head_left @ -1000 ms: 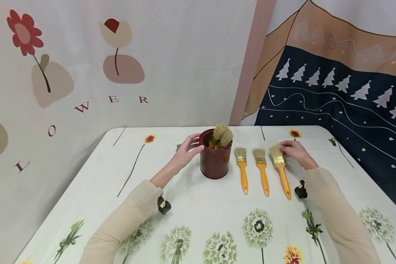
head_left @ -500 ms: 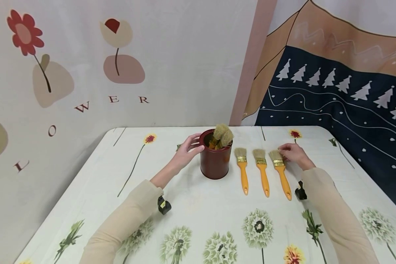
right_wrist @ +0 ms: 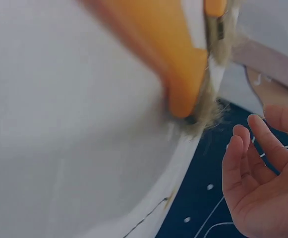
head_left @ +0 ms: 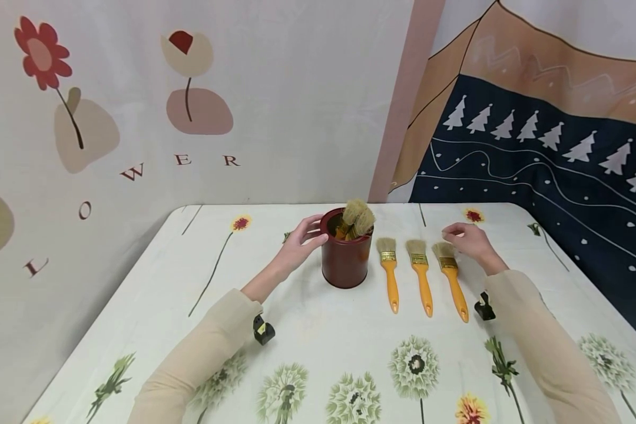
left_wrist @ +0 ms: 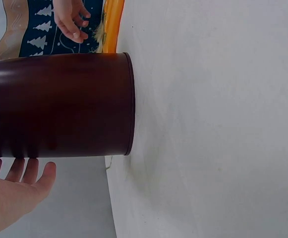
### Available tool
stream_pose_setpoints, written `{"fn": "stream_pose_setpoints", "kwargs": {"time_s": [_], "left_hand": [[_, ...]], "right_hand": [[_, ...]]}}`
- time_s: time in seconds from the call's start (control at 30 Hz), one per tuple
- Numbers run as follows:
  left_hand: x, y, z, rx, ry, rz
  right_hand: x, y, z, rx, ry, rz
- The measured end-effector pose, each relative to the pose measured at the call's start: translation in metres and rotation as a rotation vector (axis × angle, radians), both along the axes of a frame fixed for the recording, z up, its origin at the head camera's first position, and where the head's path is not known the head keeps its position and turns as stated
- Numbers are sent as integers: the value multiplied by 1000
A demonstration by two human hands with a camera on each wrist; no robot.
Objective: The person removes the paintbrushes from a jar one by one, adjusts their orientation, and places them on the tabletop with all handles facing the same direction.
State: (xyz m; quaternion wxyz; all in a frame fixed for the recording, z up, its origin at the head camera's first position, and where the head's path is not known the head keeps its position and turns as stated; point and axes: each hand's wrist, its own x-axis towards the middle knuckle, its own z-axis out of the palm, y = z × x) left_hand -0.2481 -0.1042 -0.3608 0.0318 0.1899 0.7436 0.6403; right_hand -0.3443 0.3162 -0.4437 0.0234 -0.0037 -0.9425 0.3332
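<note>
- The left hand [head_left: 303,240] touches the left side of the dark red can [head_left: 344,262] with loose fingers.
- This can stands upright; paintbrushes [head_left: 358,218] are inside, bristles up.
- Right of it, three orange-handled paintbrushes [head_left: 422,281] lie in a row, bristles to the far side.
- The right hand [head_left: 471,241] is near the rightmost one's bristles, fingers loosely bent, holding nothing.

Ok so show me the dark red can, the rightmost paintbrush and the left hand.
Dark red can [head_left: 344,262], head view, middle of its outer wall.
Rightmost paintbrush [head_left: 453,281], head view, upper part of its handle.
Left hand [head_left: 298,242], head view, middle of the hand.
</note>
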Motion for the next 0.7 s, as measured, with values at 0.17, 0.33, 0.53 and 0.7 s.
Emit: {"fn": "stream_pose_setpoints", "kwargs": {"time_s": [0.17, 0.33, 0.53, 0.7], "left_hand": [[0, 0, 0, 2, 1, 3], [0, 0, 0, 5, 4, -1], [-1, -1, 0, 1, 7, -1], [-1, -1, -1, -2, 6, -7]], "right_hand": [[13, -19, 21, -32, 21, 60], [42, -50, 57, -64, 37, 108], [67, -80, 88, -87, 25, 167], [77, -94, 100, -90, 33, 210]]}}
